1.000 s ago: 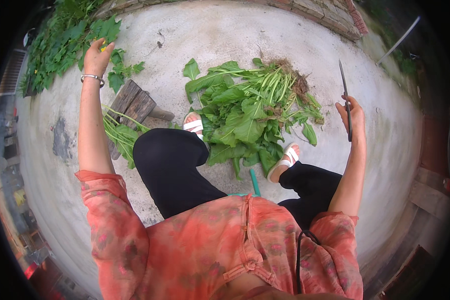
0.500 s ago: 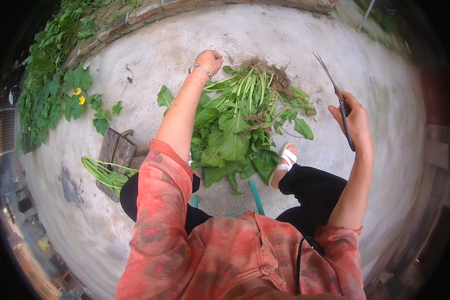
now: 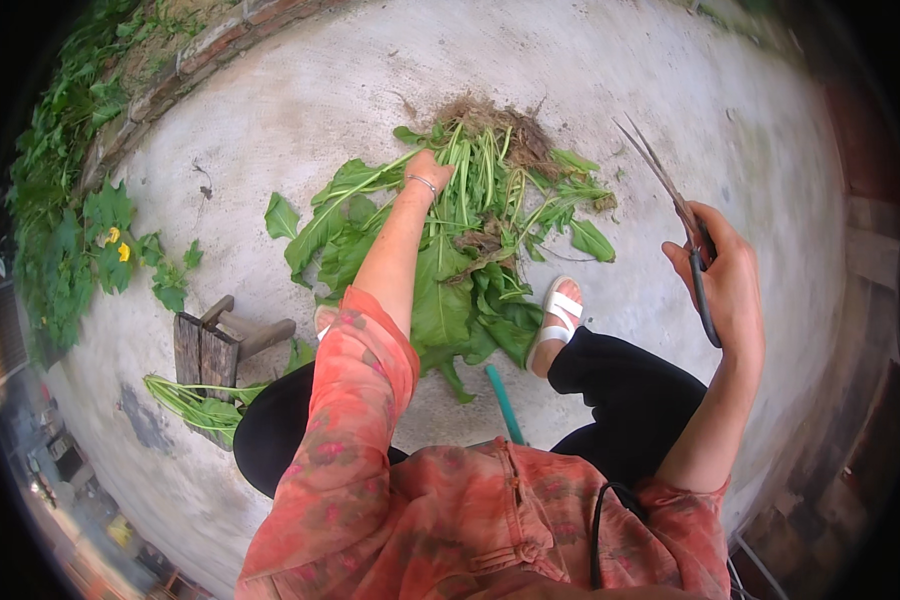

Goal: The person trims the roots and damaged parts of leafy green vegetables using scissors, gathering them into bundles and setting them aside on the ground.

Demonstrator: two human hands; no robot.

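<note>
A heap of uprooted leafy greens [image 3: 440, 300] lies on the concrete before me, with broad leaves toward me and brown, matted roots [image 3: 515, 135] at the far end. My left hand [image 3: 430, 170] is down at the heap's left side, its fingers curled in at the pale stems [image 3: 467, 165]. Its fingertips are partly hidden among them. Off to the right of the heap, my right hand [image 3: 725, 275] grips dark-handled scissors [image 3: 692, 225]. Their long blades point up and away, slightly parted, touching nothing.
Left of my knee stands a low wooden stool [image 3: 206, 350], with a small bunch of green stalks [image 3: 195, 405] beside it. A vine with yellow flowers [image 3: 118, 245] spreads along a brick edging [image 3: 195, 55]. My white sandal [image 3: 560, 315] is close to the heap's right side.
My left hand has come down from beyond the heap's upper left onto the stems. The scissors stay in my right hand, and the view has shifted somewhat.
</note>
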